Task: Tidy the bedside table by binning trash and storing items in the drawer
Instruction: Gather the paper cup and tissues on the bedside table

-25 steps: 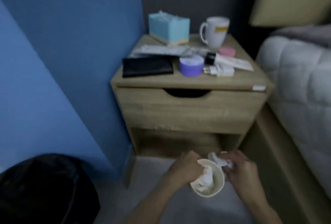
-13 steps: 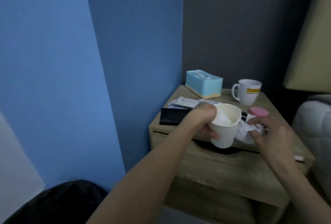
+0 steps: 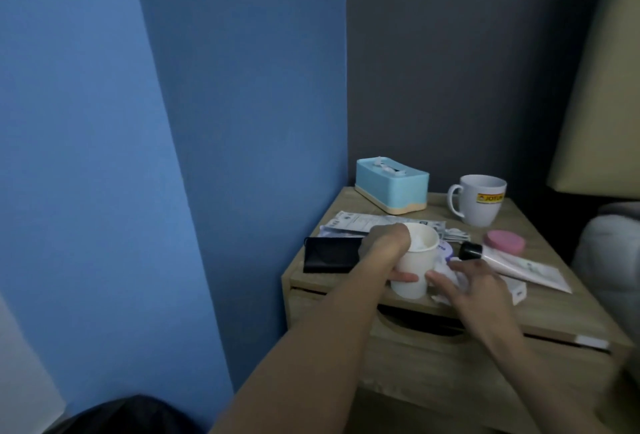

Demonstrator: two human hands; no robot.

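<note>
Paper cup (image 3: pixel 414 262), white, upright at front edge of tabletop (image 3: pixel 550 309), crumpled tissue visible inside. Left hand (image 3: pixel 384 253) wrapped around cup from the left, thumb across its front. Right hand (image 3: pixel 471 286) just right of cup, fingers spread over crumpled white tissue (image 3: pixel 446 272) lying on tabletop; cannot tell whether it pinches the tissue. Behind: black wallet (image 3: pixel 329 255), blue tissue box (image 3: pixel 391 185), white mug (image 3: pixel 479 199), pink lid (image 3: pixel 504 241), tube (image 3: pixel 519 265). Drawer (image 3: pixel 450 364) below, shut.
</note>
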